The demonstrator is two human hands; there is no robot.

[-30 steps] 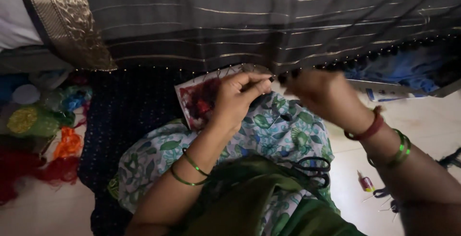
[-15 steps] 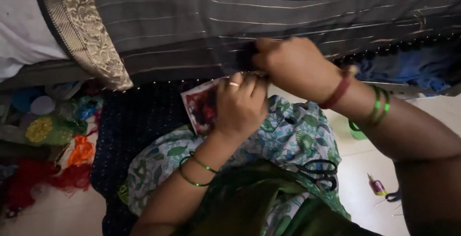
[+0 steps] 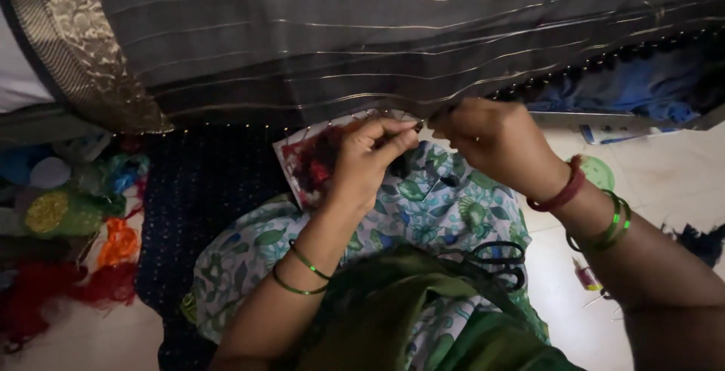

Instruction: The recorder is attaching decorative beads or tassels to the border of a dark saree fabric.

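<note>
Pinching the grey fabric's beaded edge (image 3: 423, 118), left hand (image 3: 370, 161) and right hand (image 3: 495, 138) fingertips meet.

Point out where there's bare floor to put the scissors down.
Free: pale floor right of the right hand, past the black-handled scissors; a strip bottom left. Crowded: bright thread heaps and spools on the left.
</note>
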